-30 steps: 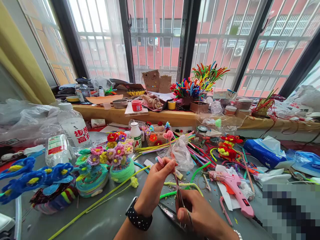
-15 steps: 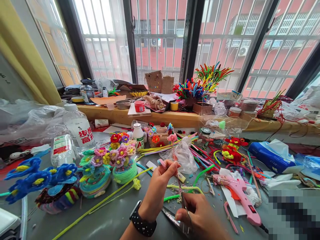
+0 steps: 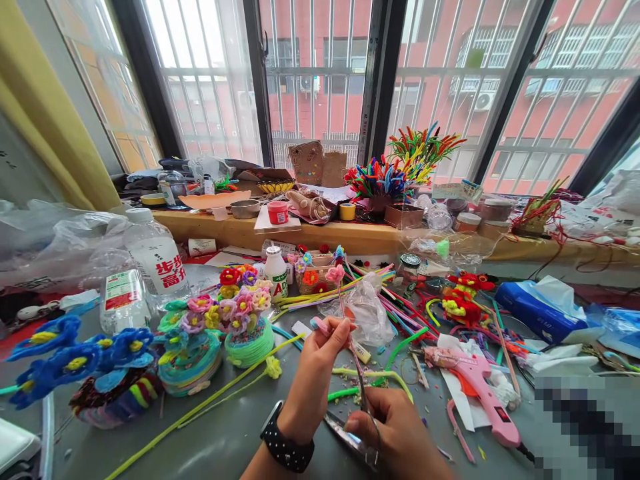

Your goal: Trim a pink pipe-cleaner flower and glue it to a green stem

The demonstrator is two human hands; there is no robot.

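Observation:
My left hand (image 3: 315, 360), with a dark dotted watch band on the wrist, pinches the thin stem of a pink fuzzy-wire flower (image 3: 335, 274). The flower head stands above my fingertips, and its stem slants down to the right. A second bit of pink fuzzy wire (image 3: 321, 325) shows by my left fingers. Closed around the handles of a pair of metal scissors (image 3: 345, 435) is my right hand (image 3: 397, 430). The scissor blades are spread; one lies along the lower stem, the other points left, low over the table. Whether a blade touches the stem I cannot tell.
Left of my hands stand several fuzzy-wire flower pots (image 3: 249, 347) and a yellow-stemmed flower (image 3: 273, 367). A pink glue gun (image 3: 483, 393) lies at the right, before a blue tissue pack (image 3: 535, 312). Behind are a white bottle (image 3: 275, 272), a clear plastic bag (image 3: 373, 310) and loose fuzzy wires.
The pink flower head has shifted slightly left, and its stem leans more. Trimmed stem now shows more plainly between my hands. My right hand stays on the scissors with a small shift.

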